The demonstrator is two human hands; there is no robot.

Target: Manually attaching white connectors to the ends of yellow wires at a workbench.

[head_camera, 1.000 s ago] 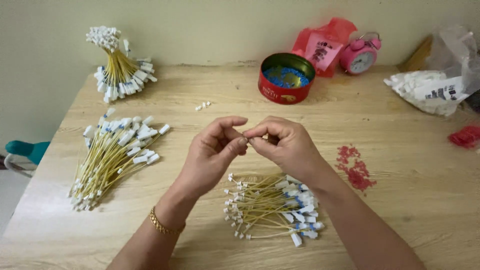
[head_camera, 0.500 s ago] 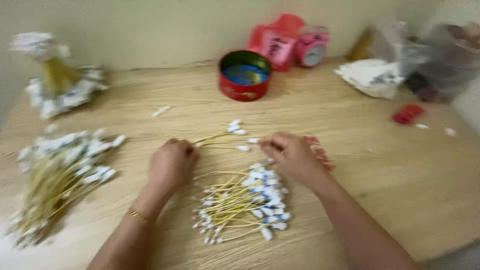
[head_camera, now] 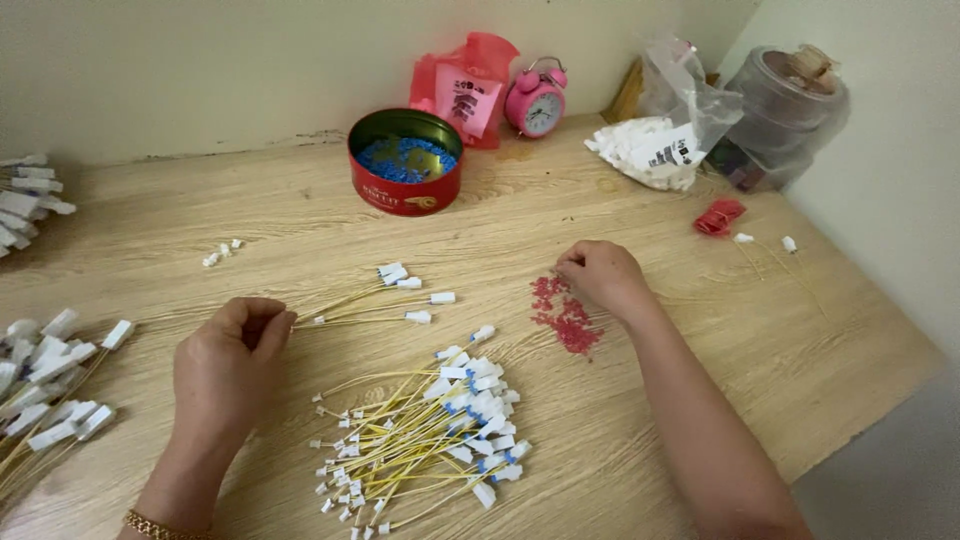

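The hands have parted: the left hand [head_camera: 232, 352] now pinches the ends of a few yellow wires [head_camera: 372, 300] lying on the counter [head_camera: 300, 230], while the right hand [head_camera: 598, 277], fingers curled, picks at the small red pieces [head_camera: 565, 318].

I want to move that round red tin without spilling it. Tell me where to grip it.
Grip the round red metal tin by its side wall, from the near side or from above across the rim. It stands upright and open, with blue bits inside; there is no handle.
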